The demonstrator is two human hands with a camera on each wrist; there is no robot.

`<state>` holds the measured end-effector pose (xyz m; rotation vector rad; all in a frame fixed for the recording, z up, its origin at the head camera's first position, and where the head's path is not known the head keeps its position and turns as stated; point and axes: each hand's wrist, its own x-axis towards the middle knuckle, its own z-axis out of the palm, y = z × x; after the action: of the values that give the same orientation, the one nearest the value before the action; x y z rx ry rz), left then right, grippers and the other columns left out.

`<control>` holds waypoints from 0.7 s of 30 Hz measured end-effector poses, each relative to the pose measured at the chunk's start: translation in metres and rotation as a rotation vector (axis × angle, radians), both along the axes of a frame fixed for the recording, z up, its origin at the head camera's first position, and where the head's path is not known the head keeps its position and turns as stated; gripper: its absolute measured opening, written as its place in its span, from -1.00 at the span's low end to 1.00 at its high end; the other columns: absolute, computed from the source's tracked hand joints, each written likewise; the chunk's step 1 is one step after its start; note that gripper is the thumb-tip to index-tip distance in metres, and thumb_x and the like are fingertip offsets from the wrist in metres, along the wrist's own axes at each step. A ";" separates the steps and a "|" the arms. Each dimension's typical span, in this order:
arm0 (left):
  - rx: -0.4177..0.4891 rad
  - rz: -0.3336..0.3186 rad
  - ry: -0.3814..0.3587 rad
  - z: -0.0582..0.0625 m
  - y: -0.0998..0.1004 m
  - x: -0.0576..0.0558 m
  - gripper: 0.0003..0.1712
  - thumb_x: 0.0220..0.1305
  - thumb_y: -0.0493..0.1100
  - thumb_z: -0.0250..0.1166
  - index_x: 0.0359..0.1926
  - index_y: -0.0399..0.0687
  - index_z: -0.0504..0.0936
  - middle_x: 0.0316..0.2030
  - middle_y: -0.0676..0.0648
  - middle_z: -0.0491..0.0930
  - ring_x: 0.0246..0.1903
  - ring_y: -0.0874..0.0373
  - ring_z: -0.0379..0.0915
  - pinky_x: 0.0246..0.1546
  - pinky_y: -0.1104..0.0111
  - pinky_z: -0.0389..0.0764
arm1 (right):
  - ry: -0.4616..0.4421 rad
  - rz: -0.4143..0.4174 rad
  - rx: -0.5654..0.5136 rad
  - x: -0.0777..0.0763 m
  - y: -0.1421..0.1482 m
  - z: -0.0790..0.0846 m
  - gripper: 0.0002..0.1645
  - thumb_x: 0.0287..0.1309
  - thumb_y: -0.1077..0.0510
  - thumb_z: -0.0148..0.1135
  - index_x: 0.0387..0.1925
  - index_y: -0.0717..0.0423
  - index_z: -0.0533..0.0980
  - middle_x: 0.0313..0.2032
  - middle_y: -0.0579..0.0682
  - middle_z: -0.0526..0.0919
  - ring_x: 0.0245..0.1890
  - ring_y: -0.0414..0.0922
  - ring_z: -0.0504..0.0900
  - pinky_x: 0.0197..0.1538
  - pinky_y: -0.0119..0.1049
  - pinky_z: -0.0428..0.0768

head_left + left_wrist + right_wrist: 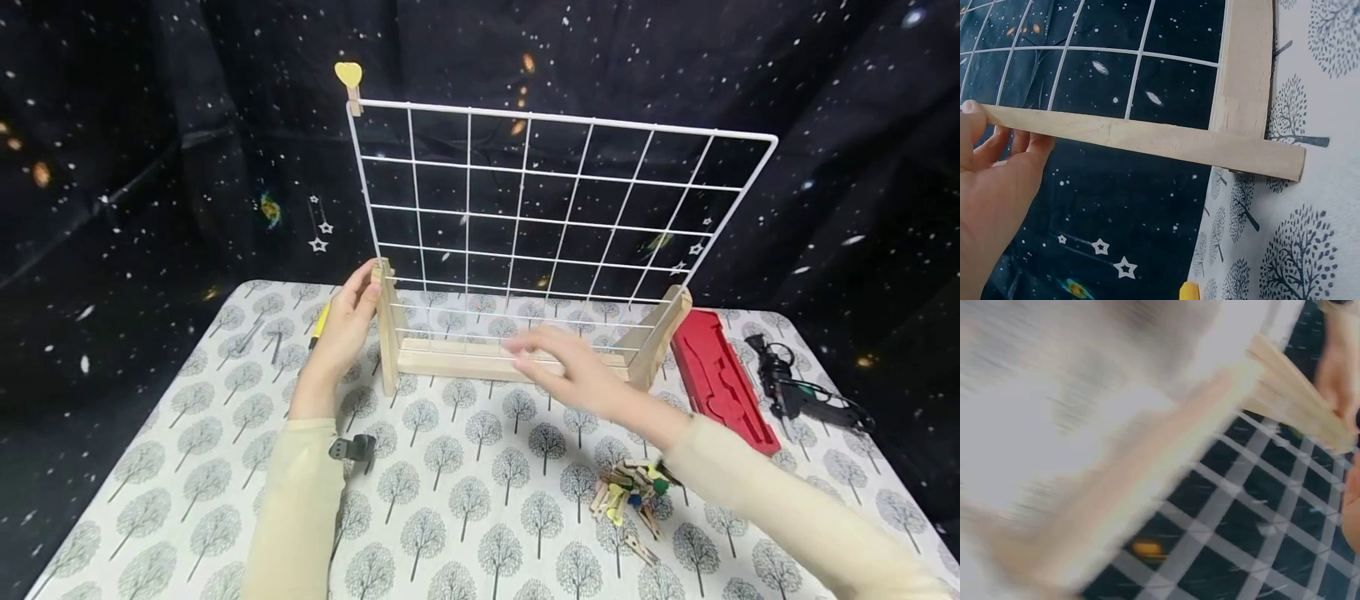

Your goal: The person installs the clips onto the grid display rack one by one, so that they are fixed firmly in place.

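A white wire grid panel (517, 171) stands tilted in a wooden stand, its lower part between two side posts joined by a wooden crossbar (472, 358). My left hand (347, 321) grips the top of the left wooden post (387, 333), the thumb on the near side and fingers behind, as the left wrist view also shows. In front of the grid's lower rows, my right hand (562, 371) has its fingers extended and holds nothing; it is blurred in the right wrist view. A clothespin with a yellow heart (348, 75) is clipped at the grid's upper left corner.
Several small wooden clothespins with coloured tops (630, 492) lie piled below my right forearm. A red molded case piece (723, 379) and a black corded tool (802, 387) lie at the right. By my left wrist is a yellow-handled tool (321, 323). The tablecloth (420, 500) has tree prints.
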<state>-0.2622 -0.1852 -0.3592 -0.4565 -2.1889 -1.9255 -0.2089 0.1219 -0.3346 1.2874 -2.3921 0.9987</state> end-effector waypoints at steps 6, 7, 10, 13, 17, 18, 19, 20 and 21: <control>-0.023 0.017 0.023 0.001 -0.002 -0.001 -0.40 0.26 0.06 -0.13 0.29 0.03 0.04 0.23 -0.11 0.16 0.21 0.10 0.08 0.21 0.28 0.19 | -0.032 -0.062 0.104 0.038 0.080 -0.053 -0.63 -0.04 0.21 0.22 -0.10 -0.01 0.47 -0.14 -0.19 0.55 -0.15 -0.25 0.49 -0.08 -0.32 0.51; -0.026 0.015 0.023 0.000 0.000 -0.001 -0.40 0.26 0.06 -0.13 0.29 0.04 0.03 0.23 -0.09 0.16 0.22 0.11 0.08 0.21 0.30 0.18 | -0.021 -0.078 0.136 0.046 0.093 -0.060 -0.63 -0.05 0.20 0.24 -0.11 -0.02 0.48 -0.14 -0.21 0.55 -0.14 -0.26 0.49 -0.08 -0.32 0.50; -0.029 0.016 0.020 0.000 0.001 -0.001 -0.39 0.26 0.07 -0.14 0.29 0.04 0.03 0.24 -0.06 0.15 0.22 0.14 0.07 0.22 0.32 0.18 | -0.015 -0.135 0.221 0.065 0.122 -0.075 -0.63 -0.09 0.16 0.28 -0.14 -0.09 0.49 -0.15 -0.27 0.53 -0.12 -0.29 0.47 -0.07 -0.33 0.49; -0.021 0.023 0.013 0.000 0.001 -0.001 -0.38 0.26 0.07 -0.13 0.29 0.03 0.03 0.24 -0.06 0.15 0.22 0.14 0.07 0.22 0.32 0.17 | -0.058 -0.178 0.256 0.079 0.137 -0.085 -0.59 -0.13 0.13 0.31 -0.13 -0.14 0.50 -0.14 -0.29 0.53 -0.09 -0.31 0.45 -0.06 -0.34 0.49; -0.011 0.025 0.005 0.000 -0.001 -0.001 -0.38 0.25 0.08 -0.12 0.29 0.03 0.03 0.24 -0.06 0.14 0.22 0.13 0.06 0.22 0.32 0.17 | -0.059 -0.171 0.290 0.086 0.139 -0.093 -0.55 -0.13 0.11 0.31 -0.08 -0.14 0.49 -0.12 -0.30 0.51 -0.09 -0.33 0.44 -0.07 -0.40 0.50; -0.014 0.025 0.004 0.000 -0.001 -0.001 -0.38 0.25 0.08 -0.12 0.29 0.04 0.03 0.24 -0.06 0.14 0.22 0.13 0.06 0.22 0.32 0.17 | -0.032 -0.155 0.300 0.086 0.138 -0.095 -0.55 -0.13 0.13 0.31 -0.08 -0.12 0.49 -0.12 -0.28 0.51 -0.10 -0.32 0.45 -0.08 -0.40 0.50; -0.012 0.023 0.002 0.000 -0.001 -0.001 -0.38 0.25 0.08 -0.12 0.29 0.04 0.04 0.24 -0.06 0.14 0.22 0.13 0.06 0.22 0.32 0.16 | 0.002 -0.142 0.310 0.085 0.136 -0.096 -0.54 -0.14 0.14 0.32 -0.09 -0.10 0.49 -0.13 -0.27 0.51 -0.12 -0.32 0.46 -0.09 -0.40 0.50; -0.009 0.022 0.000 0.000 -0.001 0.000 -0.38 0.25 0.08 -0.12 0.29 0.05 0.04 0.24 -0.06 0.14 0.23 0.13 0.06 0.22 0.32 0.16 | 0.040 -0.126 0.319 0.084 0.135 -0.097 -0.54 -0.17 0.15 0.33 -0.10 -0.08 0.50 -0.14 -0.26 0.52 -0.14 -0.31 0.47 -0.10 -0.40 0.50; -0.007 0.022 -0.003 -0.001 -0.001 0.000 -0.39 0.25 0.08 -0.12 0.29 0.06 0.04 0.24 -0.06 0.15 0.22 0.13 0.06 0.22 0.32 0.16 | 0.079 -0.112 0.329 0.083 0.135 -0.097 -0.53 -0.20 0.16 0.34 -0.12 -0.08 0.51 -0.15 -0.25 0.52 -0.15 -0.30 0.47 -0.10 -0.39 0.50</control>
<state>-0.2621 -0.1859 -0.3598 -0.4286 -2.1943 -1.9088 -0.1263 0.2564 -0.4317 1.2481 -2.6097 0.5275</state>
